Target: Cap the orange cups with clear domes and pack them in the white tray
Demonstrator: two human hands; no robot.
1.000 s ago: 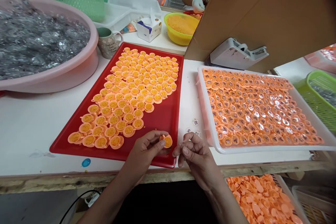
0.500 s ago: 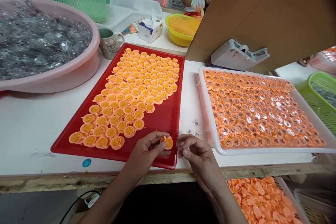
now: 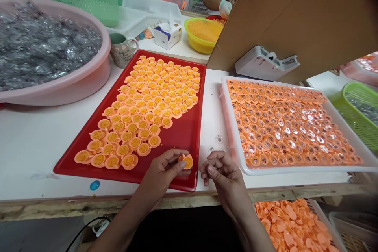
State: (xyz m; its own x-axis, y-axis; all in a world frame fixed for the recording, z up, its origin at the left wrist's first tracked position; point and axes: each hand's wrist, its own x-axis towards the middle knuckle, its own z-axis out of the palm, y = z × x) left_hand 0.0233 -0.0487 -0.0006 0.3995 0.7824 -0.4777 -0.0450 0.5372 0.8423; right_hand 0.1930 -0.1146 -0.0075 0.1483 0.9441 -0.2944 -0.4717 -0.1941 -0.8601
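Between the thumb and fingers of my left hand [image 3: 165, 169] is a small orange toy cup on a saucer [image 3: 188, 161], its yellow-filled top facing up. This hand is over the near right corner of a red tray [image 3: 184, 138]. Rows of similar toy cups [image 3: 126, 136] stand on that tray. Close by on the right, my right hand [image 3: 221, 171] has its thumb and fingertips pressed together; whatever is in them is too small to make out. A few clear printed discs [image 3: 218, 139] lie on the white table beyond it.
A white tray [image 3: 228, 126] of orange cups with printed tops is on the right. A pink basin [image 3: 88, 75] of clear plastic pieces stands left, near a mug [image 3: 119, 53]. Behind are a tape dispenser [image 3: 262, 63], cardboard [image 3: 280, 15] and a co-worker's gloved hand [image 3: 225, 8].
My right hand's fingers have curled in closer together. My left hand keeps its hold on the toy cup. At the back, the co-worker's gloved hand has moved slightly, and the whole view has shifted slightly.
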